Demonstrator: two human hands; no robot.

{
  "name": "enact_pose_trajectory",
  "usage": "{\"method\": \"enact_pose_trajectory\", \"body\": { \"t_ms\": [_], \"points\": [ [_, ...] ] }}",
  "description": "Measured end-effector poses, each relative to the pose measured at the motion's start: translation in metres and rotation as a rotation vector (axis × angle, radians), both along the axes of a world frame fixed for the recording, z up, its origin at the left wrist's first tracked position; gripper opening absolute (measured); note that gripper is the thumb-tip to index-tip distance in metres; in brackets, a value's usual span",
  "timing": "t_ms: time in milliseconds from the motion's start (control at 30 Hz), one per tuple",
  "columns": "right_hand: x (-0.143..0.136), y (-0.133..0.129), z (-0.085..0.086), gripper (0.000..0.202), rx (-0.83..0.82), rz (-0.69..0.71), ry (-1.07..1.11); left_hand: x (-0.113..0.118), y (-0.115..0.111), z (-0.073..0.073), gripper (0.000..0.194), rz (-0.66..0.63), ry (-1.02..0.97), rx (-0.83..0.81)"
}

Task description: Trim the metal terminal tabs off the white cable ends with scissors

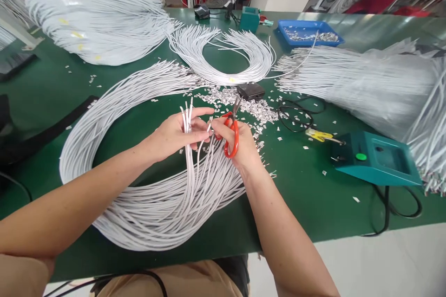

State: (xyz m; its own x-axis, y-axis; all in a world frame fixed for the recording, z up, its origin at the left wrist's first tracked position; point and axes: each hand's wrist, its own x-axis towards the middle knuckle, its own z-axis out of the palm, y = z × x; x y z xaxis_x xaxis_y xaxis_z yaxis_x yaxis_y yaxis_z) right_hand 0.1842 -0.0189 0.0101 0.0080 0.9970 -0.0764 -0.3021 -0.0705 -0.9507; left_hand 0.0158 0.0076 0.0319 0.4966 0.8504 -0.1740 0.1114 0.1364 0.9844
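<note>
Several white cables (189, 162) stand up from a curved bundle of white cables (146, 218) on the green table, held in my left hand (174, 134). The thumb and fingertips of that hand pinch one cable near its end. My right hand (240, 141) grips red-handled scissors (235, 137), their blades pointing up and away. Its thumb and forefinger meet the same cable end beside my left fingertips. Whether the scissor blades are fully closed is hard to make out. Small white scraps (258, 111) lie in a heap just beyond my hands.
Behind lie a smaller cable coil (226, 72) and a large cable bundle (101, 23). At right are a plastic-wrapped bundle (362, 74), a teal machine (376, 158) with a black cord, and yellow-handled snips (318, 135). A blue tray (284, 32) holds small pieces. People work beyond the table.
</note>
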Motion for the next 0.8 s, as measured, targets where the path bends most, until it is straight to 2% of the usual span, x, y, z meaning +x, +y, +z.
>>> {"method": "enact_pose_trajectory", "body": {
  "t_ms": [133,267,433,800],
  "points": [
    [0.004,-0.001,0.002,0.016,-0.002,-0.059,-0.041,0.006,0.002,-0.002,0.055,-0.020,0.072,0.067],
    [0.007,-0.001,0.001,0.012,0.012,-0.157,-0.142,0.011,0.000,-0.009,0.049,0.080,0.093,0.111],
    [0.007,-0.002,-0.003,0.013,0.075,-0.131,-0.276,0.012,0.000,-0.014,0.054,0.145,0.146,0.136],
    [0.001,-0.002,-0.007,0.007,0.159,-0.144,-0.432,0.010,-0.003,-0.012,0.053,0.157,0.262,0.290]
  ]
}}
